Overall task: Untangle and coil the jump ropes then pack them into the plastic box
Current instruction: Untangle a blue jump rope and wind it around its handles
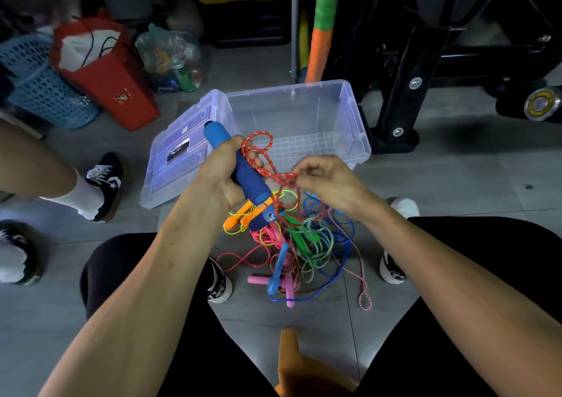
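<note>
Far left of the plastic box (pixel 343 113) stands a blue mesh basket (pixel 39 86), its contents hard to make out. Next to it a red paper bag (pixel 109 83) holds white paper, and a clear plastic sack (pixel 171 59) holds blurred colourful items. The box's lid (pixel 176 156) leans against its left wall. Nothing shows through the gridded bottom of the box.

Just in front of the box, the left hand (pixel 222 174) wraps its fingers round a blue foam handle (pixel 234 165), with loops of red-and-white rope (pixel 264 159) draped over the fingers. A second blue handle (pixel 263 218) hangs below. The right hand (pixel 325 180) pinches that rope between thumb and forefinger, the other fingers curled.

Below the hands, on the tiled floor before the box, lies the tangled pile of jump ropes (pixel 298 244): two orange handles (pixel 243 214), pink, green and light-blue ones, their count unclear in the knot. The person's shoes (pixel 219 284) are partly hidden by the legs.
</note>
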`<state>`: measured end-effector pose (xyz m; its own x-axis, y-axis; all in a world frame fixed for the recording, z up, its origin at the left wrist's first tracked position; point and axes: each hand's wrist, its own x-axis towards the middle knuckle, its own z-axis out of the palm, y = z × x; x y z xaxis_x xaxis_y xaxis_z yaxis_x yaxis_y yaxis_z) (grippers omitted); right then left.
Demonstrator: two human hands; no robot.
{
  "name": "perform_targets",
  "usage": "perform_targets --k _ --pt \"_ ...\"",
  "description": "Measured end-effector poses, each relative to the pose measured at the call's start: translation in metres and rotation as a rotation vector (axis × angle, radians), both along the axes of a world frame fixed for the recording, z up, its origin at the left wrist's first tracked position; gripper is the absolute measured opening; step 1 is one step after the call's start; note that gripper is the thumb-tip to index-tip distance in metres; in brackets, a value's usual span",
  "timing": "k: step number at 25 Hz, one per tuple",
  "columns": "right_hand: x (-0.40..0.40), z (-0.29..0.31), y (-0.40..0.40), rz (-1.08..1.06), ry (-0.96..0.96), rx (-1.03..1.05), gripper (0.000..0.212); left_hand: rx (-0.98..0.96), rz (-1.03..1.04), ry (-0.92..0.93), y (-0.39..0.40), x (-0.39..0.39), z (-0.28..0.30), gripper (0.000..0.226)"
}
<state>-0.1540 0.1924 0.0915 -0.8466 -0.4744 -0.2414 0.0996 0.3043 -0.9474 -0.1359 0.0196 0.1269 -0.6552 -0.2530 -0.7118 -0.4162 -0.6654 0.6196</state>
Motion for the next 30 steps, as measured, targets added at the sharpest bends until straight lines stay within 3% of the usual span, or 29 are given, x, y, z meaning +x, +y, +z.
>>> perform_targets --k 2,5,7,10,12,14,15,18,19,21,23,26,30 --pt "-0.006 0.004 0.005 -0.121 -0.097 -0.18 0.017 -0.031 0.059 -0.022 -0.006 -0.001 -0.005 0.034" --pt "-0.011 0.021 0.015 -0.219 -0.459 -0.604 0.004 -0.053 0.065 -0.043 -0.009 -0.002 -0.009 0.033" --pt "-0.012 0.026 0.022 -0.233 -0.601 -0.635 0.026 -0.066 0.013 -0.034 -0.007 -0.002 -0.01 0.033" --pt "-0.016 0.025 0.03 -0.328 -0.566 -0.61 0.027 -0.092 -0.077 -0.005 -0.005 -0.004 -0.011 0.032" --pt "-0.02 0.029 0.038 -0.441 -0.576 -0.771 0.023 -0.136 -0.142 0.001 -0.003 -0.005 -0.015 0.026" --pt "-0.022 0.038 0.048 -0.422 -0.595 -0.854 0.026 -0.24 -0.15 -0.009 0.0 -0.006 -0.021 0.016" --pt "-0.021 0.042 0.053 -0.352 -0.546 -0.705 0.028 -0.334 -0.137 -0.019 0.002 -0.006 -0.023 0.012" --pt "-0.017 0.04 0.064 0.141 -0.1 0.295 0.024 -0.625 -0.122 -0.048 0.007 -0.006 -0.035 0.015" --pt "-0.017 0.038 0.065 0.236 0.009 0.45 0.02 -0.717 -0.147 -0.044 0.009 -0.005 -0.04 0.016" --pt "-0.016 0.036 0.066 0.234 0.074 0.382 0.017 -0.927 -0.245 -0.042 0.014 -0.001 -0.05 0.016" --pt "-0.016 0.035 0.066 0.059 0.054 0.171 0.023 -0.994 -0.318 -0.04 0.018 0.001 -0.056 0.017" --pt "-0.019 0.028 0.064 -0.189 0.044 0.053 0.024 -0.757 -0.308 0.027 0.033 0.001 -0.052 0.025" --pt "-0.015 0.016 0.054 -0.075 0.248 0.361 0.021 -0.405 -0.36 0.175 0.054 0.004 -0.035 0.025"
